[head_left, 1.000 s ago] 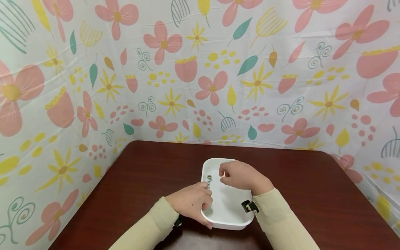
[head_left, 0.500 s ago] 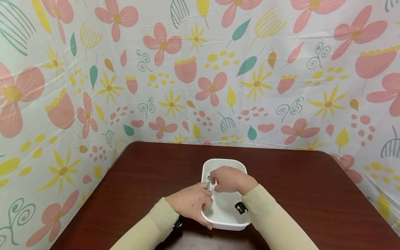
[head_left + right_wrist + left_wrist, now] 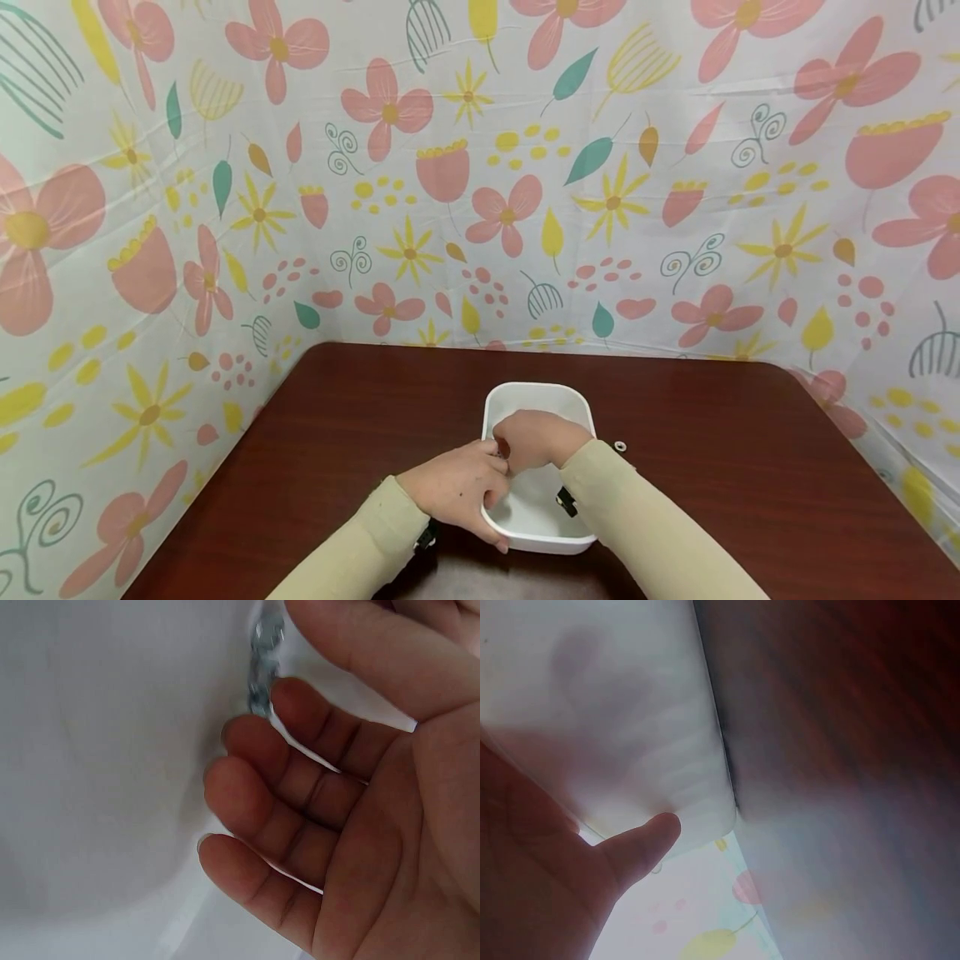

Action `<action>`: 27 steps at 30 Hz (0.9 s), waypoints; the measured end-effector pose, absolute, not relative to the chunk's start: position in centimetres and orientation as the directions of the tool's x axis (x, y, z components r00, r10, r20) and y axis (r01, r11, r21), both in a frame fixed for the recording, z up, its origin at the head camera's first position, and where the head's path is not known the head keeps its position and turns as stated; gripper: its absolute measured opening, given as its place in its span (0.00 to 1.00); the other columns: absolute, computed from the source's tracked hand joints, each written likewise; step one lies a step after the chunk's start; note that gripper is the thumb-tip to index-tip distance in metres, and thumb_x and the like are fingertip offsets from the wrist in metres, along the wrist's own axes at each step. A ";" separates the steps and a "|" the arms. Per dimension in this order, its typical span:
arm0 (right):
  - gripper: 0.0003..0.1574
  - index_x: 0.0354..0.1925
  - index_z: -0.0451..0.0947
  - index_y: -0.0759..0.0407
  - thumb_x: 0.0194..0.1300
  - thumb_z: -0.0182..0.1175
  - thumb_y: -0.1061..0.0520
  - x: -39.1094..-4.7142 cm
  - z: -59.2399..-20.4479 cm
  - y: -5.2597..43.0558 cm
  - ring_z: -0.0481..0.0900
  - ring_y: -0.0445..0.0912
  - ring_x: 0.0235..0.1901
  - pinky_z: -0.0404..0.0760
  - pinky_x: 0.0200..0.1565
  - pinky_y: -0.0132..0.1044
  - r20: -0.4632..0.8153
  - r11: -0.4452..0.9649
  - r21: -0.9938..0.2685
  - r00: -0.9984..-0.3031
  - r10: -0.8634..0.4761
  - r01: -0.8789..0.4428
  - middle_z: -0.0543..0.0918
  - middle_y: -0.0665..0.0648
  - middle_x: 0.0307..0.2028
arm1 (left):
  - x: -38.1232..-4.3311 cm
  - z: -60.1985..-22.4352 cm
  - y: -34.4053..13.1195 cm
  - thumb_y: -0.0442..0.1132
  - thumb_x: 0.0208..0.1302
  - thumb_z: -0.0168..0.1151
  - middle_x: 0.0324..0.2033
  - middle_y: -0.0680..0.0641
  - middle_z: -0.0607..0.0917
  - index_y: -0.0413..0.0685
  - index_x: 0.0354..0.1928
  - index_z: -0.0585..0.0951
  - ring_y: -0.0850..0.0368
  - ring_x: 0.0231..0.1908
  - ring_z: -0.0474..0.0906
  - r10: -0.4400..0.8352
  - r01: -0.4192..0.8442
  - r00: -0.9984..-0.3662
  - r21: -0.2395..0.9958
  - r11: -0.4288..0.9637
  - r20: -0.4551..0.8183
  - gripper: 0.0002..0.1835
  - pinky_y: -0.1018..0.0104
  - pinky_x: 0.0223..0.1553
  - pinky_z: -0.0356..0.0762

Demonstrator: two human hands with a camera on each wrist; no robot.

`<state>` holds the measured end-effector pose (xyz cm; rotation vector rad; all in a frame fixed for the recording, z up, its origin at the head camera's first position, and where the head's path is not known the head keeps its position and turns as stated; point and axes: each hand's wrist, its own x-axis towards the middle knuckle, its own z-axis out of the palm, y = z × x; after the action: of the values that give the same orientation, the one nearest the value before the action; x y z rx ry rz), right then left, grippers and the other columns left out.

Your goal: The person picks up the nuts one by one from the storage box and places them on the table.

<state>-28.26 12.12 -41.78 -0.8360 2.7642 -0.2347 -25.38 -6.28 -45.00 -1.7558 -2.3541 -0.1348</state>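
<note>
A white rectangular plastic tub (image 3: 536,543) stands on the table. My left hand (image 3: 456,483) grips its near-left side, fingers over the rim and thumb low on the outer wall; in the left wrist view the thumb (image 3: 641,847) presses that wall. My right hand (image 3: 536,440) reaches down inside the tub against the left wall. Small shiny, silvery-blue pieces (image 3: 268,631) lie in a row along the wall in the right wrist view, beside my thumb and index fingertip. The right fingers bend loosely, with a gap between thumb and index finger.
A small pale ring (image 3: 620,447) lies on the dark red-brown table (image 3: 720,442), just right of the tub and close to my right sleeve (image 3: 637,508). A flowered cloth (image 3: 480,208) hangs behind the table and along its left side.
My right hand has moved left and down into the tub, to its left wall beside my left hand. The small ring on the table has come into view. My left hand keeps its grip.
</note>
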 end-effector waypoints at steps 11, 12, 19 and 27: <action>0.09 0.26 0.78 0.42 0.62 0.67 0.52 -28.7 -43.5 11.0 0.72 0.42 0.24 0.74 0.31 0.39 -0.184 0.835 -0.149 -0.815 -0.549 -0.529 0.76 0.43 0.24 | -25.2 -44.9 -6.4 0.75 0.39 0.73 0.21 0.66 0.66 0.62 0.14 0.67 0.66 0.32 0.59 0.934 0.952 -0.290 -0.032 0.303 0.209 0.32 0.77 0.42 0.60; 0.10 0.26 0.78 0.42 0.63 0.67 0.51 -28.7 -43.5 10.9 0.72 0.42 0.23 0.74 0.31 0.40 -0.183 0.837 -0.145 -0.817 -0.547 -0.528 0.76 0.44 0.23 | -25.3 -44.9 -6.4 0.75 0.39 0.73 0.21 0.66 0.65 0.62 0.14 0.67 0.66 0.32 0.59 0.934 0.953 -0.289 -0.031 0.302 0.210 0.32 0.77 0.41 0.60; 0.09 0.27 0.79 0.42 0.64 0.66 0.52 -28.9 -43.5 10.9 0.73 0.42 0.24 0.74 0.31 0.39 -0.183 0.841 -0.180 -0.822 -0.539 -0.511 0.77 0.44 0.24 | -25.2 -44.8 -6.3 0.75 0.39 0.73 0.21 0.66 0.64 0.61 0.14 0.66 0.65 0.32 0.59 0.934 0.954 -0.283 -0.033 0.297 0.216 0.33 0.77 0.40 0.59; 0.09 0.27 0.78 0.44 0.63 0.66 0.55 -29.2 -43.6 11.3 0.71 0.41 0.23 0.73 0.30 0.38 -0.113 0.822 -0.200 -0.820 -0.561 -0.534 0.76 0.43 0.23 | -25.2 -44.8 -6.2 0.75 0.39 0.73 0.21 0.67 0.61 0.61 0.14 0.65 0.64 0.32 0.60 0.935 0.955 -0.273 -0.057 0.293 0.224 0.33 0.75 0.41 0.60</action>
<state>-29.17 11.26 -43.57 -0.8591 2.8377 -0.2388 -25.19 -6.20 -44.75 -1.7454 -2.3447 -0.1310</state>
